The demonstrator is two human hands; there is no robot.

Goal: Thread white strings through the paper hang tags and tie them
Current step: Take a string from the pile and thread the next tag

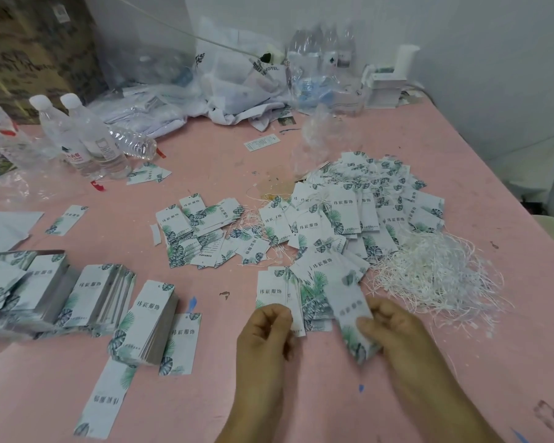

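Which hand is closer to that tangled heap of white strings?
The right hand, holding a hang tag, sits just below-left of the white strings. The left hand is farther left, across the tags.

pink table (pixel 301 394) | two upright water bottles (pixel 87 145) at far left, one empty bottle (pixel 135 143) lying beside | crumpled plastic bags (pixel 237 81) at back | cardboard box (pixel 29 49) far left corner

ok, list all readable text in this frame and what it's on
"HOTEL": white plastic bag at the back.
"纬宸服饰": printed on the hang tags, e.g. tag stack.
Small card: print too small to read.
Bottle labels: blurred.
Cardboard box print: blurred.
Tag held by right hand: blurred.
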